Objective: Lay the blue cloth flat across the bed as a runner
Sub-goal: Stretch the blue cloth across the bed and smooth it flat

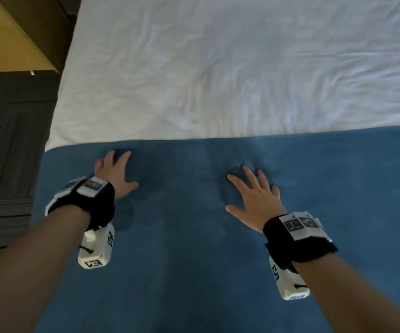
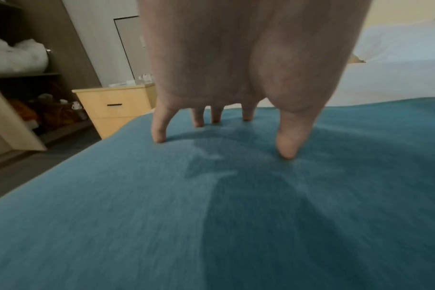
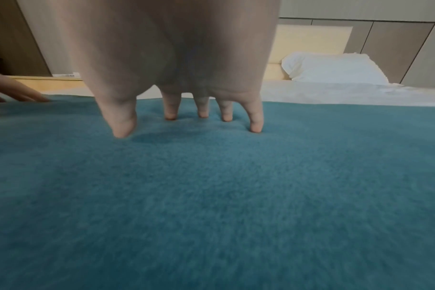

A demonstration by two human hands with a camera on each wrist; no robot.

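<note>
Head view: we press our left hand [image 1: 116, 175] and right hand [image 1: 254, 198], fingers spread and grasping nothing, fingertips down on the blue cloth [image 1: 194, 236], which lies flat across the near end of the white-sheeted bed [image 1: 218, 68].
</note>
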